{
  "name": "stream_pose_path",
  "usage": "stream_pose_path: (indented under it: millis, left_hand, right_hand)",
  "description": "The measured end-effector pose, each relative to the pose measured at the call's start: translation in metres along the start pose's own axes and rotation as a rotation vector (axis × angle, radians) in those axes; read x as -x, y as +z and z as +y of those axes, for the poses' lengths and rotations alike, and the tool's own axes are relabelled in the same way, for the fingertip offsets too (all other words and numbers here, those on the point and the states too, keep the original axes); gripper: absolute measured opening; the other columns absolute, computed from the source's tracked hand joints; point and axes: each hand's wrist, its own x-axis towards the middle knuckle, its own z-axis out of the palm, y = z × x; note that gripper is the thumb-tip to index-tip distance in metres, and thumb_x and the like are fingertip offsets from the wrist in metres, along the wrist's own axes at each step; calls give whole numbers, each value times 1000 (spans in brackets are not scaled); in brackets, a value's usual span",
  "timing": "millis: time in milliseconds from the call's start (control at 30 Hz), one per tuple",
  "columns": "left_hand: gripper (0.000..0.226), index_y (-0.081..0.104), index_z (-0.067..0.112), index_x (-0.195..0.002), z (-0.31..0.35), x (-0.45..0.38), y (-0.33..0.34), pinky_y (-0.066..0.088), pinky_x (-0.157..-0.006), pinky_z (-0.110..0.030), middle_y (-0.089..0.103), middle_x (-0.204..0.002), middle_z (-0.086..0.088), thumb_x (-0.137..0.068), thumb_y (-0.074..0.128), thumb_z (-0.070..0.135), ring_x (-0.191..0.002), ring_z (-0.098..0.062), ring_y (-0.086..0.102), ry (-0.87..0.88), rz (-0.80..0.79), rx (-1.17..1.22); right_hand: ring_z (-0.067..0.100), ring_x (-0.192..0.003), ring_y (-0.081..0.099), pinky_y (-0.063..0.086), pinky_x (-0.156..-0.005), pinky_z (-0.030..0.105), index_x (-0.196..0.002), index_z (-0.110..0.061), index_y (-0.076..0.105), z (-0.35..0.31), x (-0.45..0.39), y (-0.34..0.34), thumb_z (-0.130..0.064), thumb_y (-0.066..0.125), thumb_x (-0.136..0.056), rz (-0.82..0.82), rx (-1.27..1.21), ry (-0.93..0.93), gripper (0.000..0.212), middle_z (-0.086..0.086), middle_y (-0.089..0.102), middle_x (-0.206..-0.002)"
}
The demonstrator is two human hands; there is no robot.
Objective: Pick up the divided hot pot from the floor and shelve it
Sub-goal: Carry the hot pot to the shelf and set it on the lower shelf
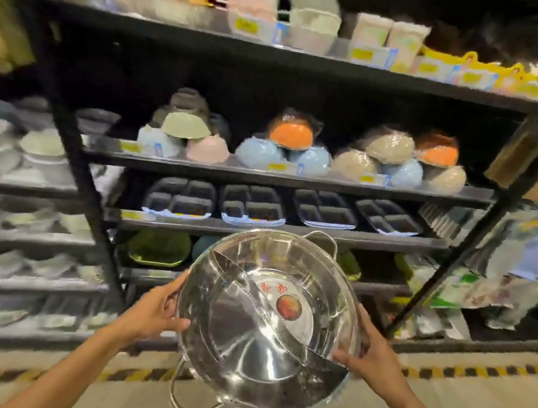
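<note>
Both hands, left [155, 312] and right [369, 353], grip the steel pot [264, 324] by its rim at nine and three o'clock, before the shelf [274, 232]. Likely stiff, light, slippery; loop handles offer firmer holds.

You had one hot pot [265, 328] with two handles [190, 397], held between your two hands, left hand [152, 312] and right hand [372, 353]. Four divided trays [180, 196] sat in a row on one shelf [277, 231]. Two orange bowls [291, 132] showed among the wrapped stacks above.
</note>
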Motion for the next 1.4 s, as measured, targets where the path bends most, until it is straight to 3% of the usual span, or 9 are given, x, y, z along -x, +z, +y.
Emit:
stream_pose_path:
  millis: [67,233,433,533,667,933,1100,1267,1400]
  left_hand:
    - [84,29,4,-141,-31,43,-31,36,-53,0,54,-98,-46,-69,72,-7,-73,-5,60,-37,123,66]
    - [71,43,40,-123,-105,159,-101,47,-83,-3,60,-106,43,-69,76,8,-101,18,55,-166,349,201]
    - [76,47,32,-130,-172,305,-175,46,-94,-17,60,-127,11,-62,81,34,-109,3,58,-358,681,212]
    - [69,51,34,-124,-192,367,-210,46,-76,-9,64,-119,13,-62,80,39,-85,6,59,-420,825,137]
    - [77,46,21,-129,-222,438,-247,44,-77,-37,59,-96,-15,-60,78,22,-84,-17,45,-517,1005,159]
    - [84,37,25,-136,-278,542,-295,38,-80,-36,46,-101,-5,-63,77,18,-88,-18,44,-629,1263,186]
    - [80,44,23,-133,-329,585,-330,38,-84,-37,54,-111,1,-61,80,27,-94,-17,46,-665,1321,225]
    - [79,46,27,-130,-382,617,-391,46,-87,-36,65,-114,2,-57,76,35,-96,-18,57,-722,1375,166]
    - [71,50,25,-124,-420,637,-461,47,-79,-8,67,-108,22,-59,76,32,-97,3,61,-735,1401,183]
  right_hand:
    - [11,-121,55,44,-105,40,-133,-59,16,-29,-24,41,-63,80,-45,-109,-4,-78,109,-18,55,-130]
    - [13,-124,52,41,-108,47,-113,-80,16,-114,-70,163,-65,80,-41,-371,-54,-258,98,-22,52,-130]
    - [3,-118,55,43,-107,40,-121,-75,12,-250,-79,324,-59,79,-51,-679,26,-490,99,-17,56,-131]
    - [13,-124,51,39,-109,45,-142,-49,11,-320,-68,404,-52,82,-52,-790,63,-565,114,-2,52,-140]
    - [14,-125,47,37,-110,42,-148,-34,16,-395,-46,495,-32,84,-64,-879,94,-712,108,-2,46,-143]
    - [8,-116,51,39,-99,21,-144,-32,24,-501,-1,645,-17,85,-64,-1110,13,-893,102,-14,49,-126]
    - [-25,-107,49,37,-77,-8,-115,-74,28,-556,10,738,-46,85,-50,-1264,-6,-982,91,-53,49,-110]
    - [-9,-120,50,43,-93,7,-130,-64,24,-615,6,852,-55,86,-47,-1457,56,-988,104,-35,50,-129]
    - [1,-117,56,48,-94,17,-143,-44,16,-678,1,939,-43,89,-47,-1547,90,-940,121,-4,50,-141]
